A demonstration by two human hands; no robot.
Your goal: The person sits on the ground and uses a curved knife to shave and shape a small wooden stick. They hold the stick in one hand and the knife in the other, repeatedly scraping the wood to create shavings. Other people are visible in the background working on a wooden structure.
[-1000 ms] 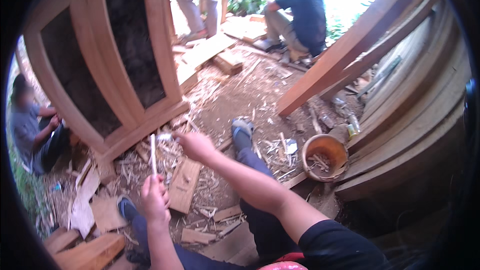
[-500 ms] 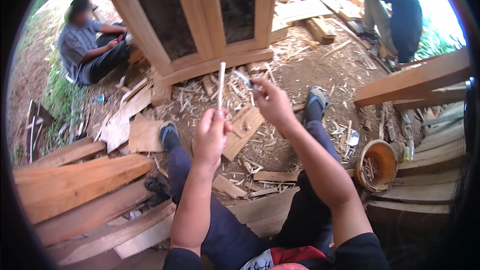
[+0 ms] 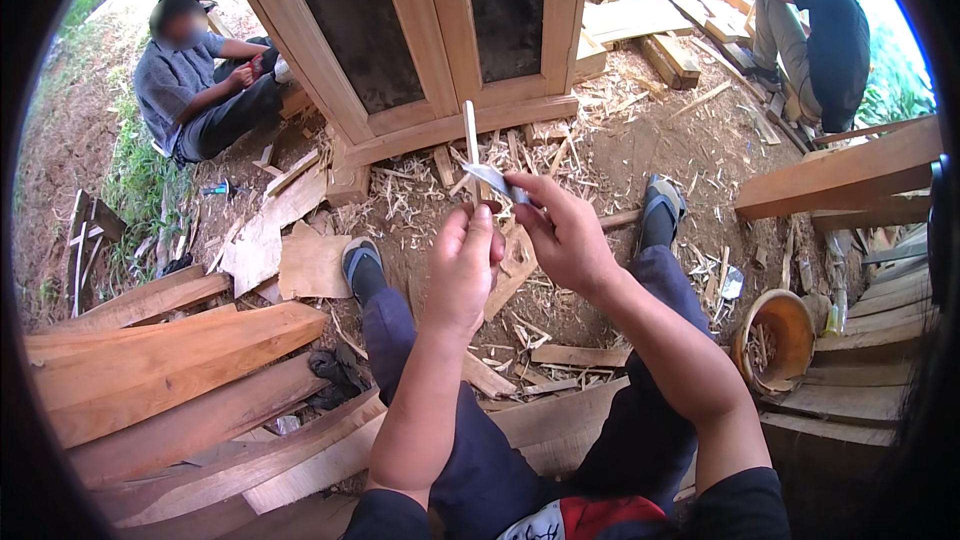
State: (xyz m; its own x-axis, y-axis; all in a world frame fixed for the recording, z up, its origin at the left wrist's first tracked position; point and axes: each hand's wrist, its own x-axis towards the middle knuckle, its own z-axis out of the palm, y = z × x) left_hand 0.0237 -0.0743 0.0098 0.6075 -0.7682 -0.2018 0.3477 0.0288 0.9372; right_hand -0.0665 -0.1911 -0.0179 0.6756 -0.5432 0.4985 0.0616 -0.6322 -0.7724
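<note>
My left hand [image 3: 464, 258] is closed round the lower end of a thin pale wooden stick [image 3: 471, 140], which points up and away from me. In my right hand [image 3: 562, 233] is a knife [image 3: 487, 177] with a short grey blade; its handle is mostly hidden by my fingers. The blade lies against or just in front of the stick, a little above my left thumb. Whether it cuts into the wood cannot be made out. Below both hands, a flat wood offcut [image 3: 513, 275] rests on the ground, partly covered by them.
A tall wooden cabinet [image 3: 440, 30] with dark panels stands ahead. Shavings [image 3: 410, 180] litter the dirt. An orange bucket [image 3: 790, 325] with wood bits lies tipped at right; thick planks [image 3: 180, 355] lie at left. One person [image 3: 200, 85] sits far left, another [image 3: 825, 45] far right.
My right hand has brought the knife down and left, from beside the stick to meet it just above my left hand. The whole view has shifted slightly.
</note>
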